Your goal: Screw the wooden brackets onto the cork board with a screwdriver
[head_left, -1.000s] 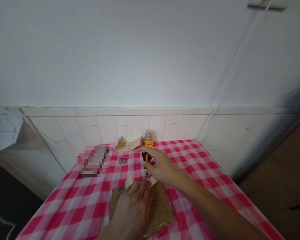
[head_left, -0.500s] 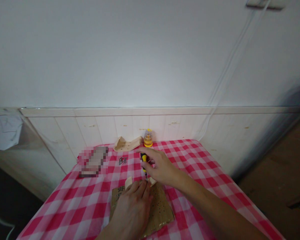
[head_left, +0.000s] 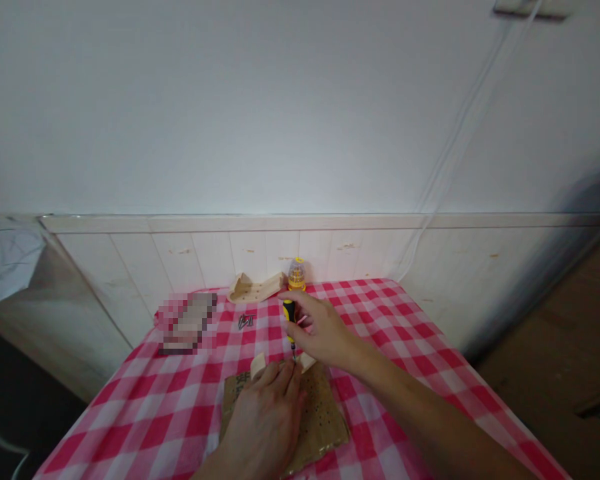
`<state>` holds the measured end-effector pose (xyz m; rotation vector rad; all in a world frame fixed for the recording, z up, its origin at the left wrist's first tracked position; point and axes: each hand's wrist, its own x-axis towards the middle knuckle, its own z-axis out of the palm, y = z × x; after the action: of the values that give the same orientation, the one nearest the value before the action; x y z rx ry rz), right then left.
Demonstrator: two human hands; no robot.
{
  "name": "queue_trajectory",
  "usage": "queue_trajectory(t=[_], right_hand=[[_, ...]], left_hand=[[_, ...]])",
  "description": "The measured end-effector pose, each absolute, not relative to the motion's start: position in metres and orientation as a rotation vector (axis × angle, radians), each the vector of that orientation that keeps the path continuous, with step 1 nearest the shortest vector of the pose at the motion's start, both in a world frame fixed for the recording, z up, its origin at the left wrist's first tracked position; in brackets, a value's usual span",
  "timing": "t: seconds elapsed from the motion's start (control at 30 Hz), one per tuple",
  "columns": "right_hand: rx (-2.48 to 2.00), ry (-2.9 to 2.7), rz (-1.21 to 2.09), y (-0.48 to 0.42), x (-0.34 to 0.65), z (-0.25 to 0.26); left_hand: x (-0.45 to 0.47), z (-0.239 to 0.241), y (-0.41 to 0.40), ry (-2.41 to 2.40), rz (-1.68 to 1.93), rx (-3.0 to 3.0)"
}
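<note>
I judge the screw-driving step under way at lower centre of the frame: my right hand point(head_left: 324, 333) grips the yellow-black screwdriver point(head_left: 289, 312) upright, its tip on the perforated wooden board point(head_left: 326, 417), which my left hand point(head_left: 266, 417) presses flat, fingers spread, onto the desk point(head_left: 405, 347), and the next turn calls for a seated tip.

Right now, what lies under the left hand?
A light wooden piece on a brown perforated board. The left hand covers its middle; only both ends show.

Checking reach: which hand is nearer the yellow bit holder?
Right. The right hand is just before the yellow bit holder; the left hand rests farther off, on the cardboard.
</note>
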<state>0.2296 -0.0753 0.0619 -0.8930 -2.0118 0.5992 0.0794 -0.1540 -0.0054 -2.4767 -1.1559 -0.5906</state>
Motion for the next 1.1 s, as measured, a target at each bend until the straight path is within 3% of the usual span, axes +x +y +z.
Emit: queue_trajectory(t=[0.27,0.57,1.1], right_hand=[[-0.909,-1.94,0.722,-0.0762,0.2314,0.0658],[-0.85,-2.04,0.588,-0.0748,0.2314,0.0676],[-0.868,-2.015,0.66,-0.075,0.2293,0.0666]], left_hand=[[0.0808,-0.0039,-0.1549,-1.178,-0.594,-2.462],[0.0806,-0.0052,-0.155,-1.18,-0.57,-2.491],[0.0797,-0.0089,-0.1544,-1.2,-0.602,-2.48]])
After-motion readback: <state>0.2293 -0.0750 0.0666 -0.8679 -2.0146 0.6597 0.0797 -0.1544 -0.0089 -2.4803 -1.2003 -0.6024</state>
